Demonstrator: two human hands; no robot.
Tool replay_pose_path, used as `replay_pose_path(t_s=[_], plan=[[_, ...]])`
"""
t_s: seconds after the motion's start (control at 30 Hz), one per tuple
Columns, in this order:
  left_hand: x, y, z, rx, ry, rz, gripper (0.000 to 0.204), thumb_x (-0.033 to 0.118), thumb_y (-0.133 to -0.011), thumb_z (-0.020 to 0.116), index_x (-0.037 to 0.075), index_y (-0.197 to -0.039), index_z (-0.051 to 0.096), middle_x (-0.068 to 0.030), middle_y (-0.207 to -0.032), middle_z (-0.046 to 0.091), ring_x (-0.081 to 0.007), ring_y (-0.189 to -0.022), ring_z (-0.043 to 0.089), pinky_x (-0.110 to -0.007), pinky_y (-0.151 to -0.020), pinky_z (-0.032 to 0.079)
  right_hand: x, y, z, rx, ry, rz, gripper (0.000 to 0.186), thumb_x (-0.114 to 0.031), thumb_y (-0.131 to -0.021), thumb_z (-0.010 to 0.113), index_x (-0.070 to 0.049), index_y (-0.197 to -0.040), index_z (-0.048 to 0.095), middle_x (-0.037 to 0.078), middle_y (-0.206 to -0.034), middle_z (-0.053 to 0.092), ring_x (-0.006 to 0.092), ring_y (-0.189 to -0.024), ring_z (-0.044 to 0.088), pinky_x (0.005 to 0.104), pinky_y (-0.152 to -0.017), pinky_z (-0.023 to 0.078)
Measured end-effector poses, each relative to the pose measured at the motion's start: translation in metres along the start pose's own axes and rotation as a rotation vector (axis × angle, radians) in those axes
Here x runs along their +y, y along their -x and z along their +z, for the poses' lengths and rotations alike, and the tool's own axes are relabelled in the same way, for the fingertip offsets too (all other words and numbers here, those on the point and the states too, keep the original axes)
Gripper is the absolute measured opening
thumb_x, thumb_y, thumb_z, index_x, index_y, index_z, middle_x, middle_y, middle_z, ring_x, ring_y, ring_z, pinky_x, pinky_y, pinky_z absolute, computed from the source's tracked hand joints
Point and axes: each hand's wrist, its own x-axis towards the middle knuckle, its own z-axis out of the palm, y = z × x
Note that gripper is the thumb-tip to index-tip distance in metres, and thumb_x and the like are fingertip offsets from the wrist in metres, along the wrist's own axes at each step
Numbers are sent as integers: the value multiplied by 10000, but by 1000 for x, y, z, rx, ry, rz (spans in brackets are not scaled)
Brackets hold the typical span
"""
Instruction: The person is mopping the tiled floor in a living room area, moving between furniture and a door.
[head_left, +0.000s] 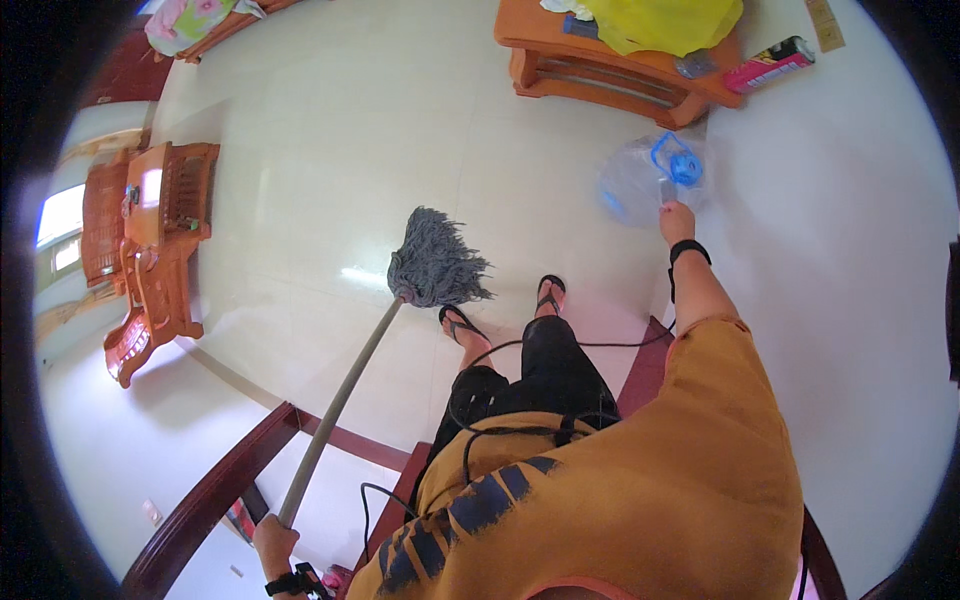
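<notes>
Mustard shirt [640,480] seen nearest. Mop [363,375] held by its pole, left hand [275,543] wrapped round it; strands [440,262] spread on pale floor [320,150] beside left foot [462,326]. Right hand [677,222] extended by blue-capped jug [632,182]; what is gripped cannot be told.

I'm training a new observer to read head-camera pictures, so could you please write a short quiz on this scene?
1. What does the left hand hold?
2. True or false: the footwear is a pair of closed boots.
3. Which thing is nearest the right hand?
A) the yellow bag
B) the clear plastic jug with a blue handle
C) the wooden armchair

Key:
1. A mop, gripped by its handle.
2. False; it is a pair of open sandals.
3. B
</notes>
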Motion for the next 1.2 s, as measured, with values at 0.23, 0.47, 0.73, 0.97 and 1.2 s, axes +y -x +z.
replay_pose_path(t_s=[0.23,0.47,0.73,0.97,1.2], plan=[[44,22,-36,-55,-45,-2,241,145,-554,629,1,-743,584,-209,-750,610,-372,-746,597,-430,-670,475,12,31,28,-33,-142,153,210,-169,-766,504,-45,-868,640,179,-866,621,341,-842,574,407,-762,450],[51,12,-59,8,-92,19,193,99,-581,622,0,-742,579,-199,-742,609,-372,-749,594,-434,-662,471,32,49,9,-128,-100,175,285,-167,-757,509,-29,-992,590,200,-998,583,346,-935,538,409,-804,437],[18,-1,-40,164,-88,103,128,71,-587,599,15,-693,553,-188,-732,588,-362,-710,580,-438,-642,464,-76,105,-21,162,-100,96,419,-91,-719,549,16,-1117,474,215,-1193,450,346,-1096,444,391,-911,386],[19,2,-14,216,79,166,220,144,-637,635,31,-768,498,-160,-652,575,-342,-645,576,-428,-591,449,-203,198,71,-457,-145,-475,376,-125,-707,558,-15,-1065,525,194,-1049,541,339,-1002,500,395,-867,405],[2,0,17,337,309,140,239,257,-740,611,45,-809,524,-122,-613,572,-290,-568,580,-387,-525,453,-431,383,129,-593,-325,-1271,566,-149,-630,627,-7,-1147,444,199,-1151,478,340,-1105,426,398,-940,345]])
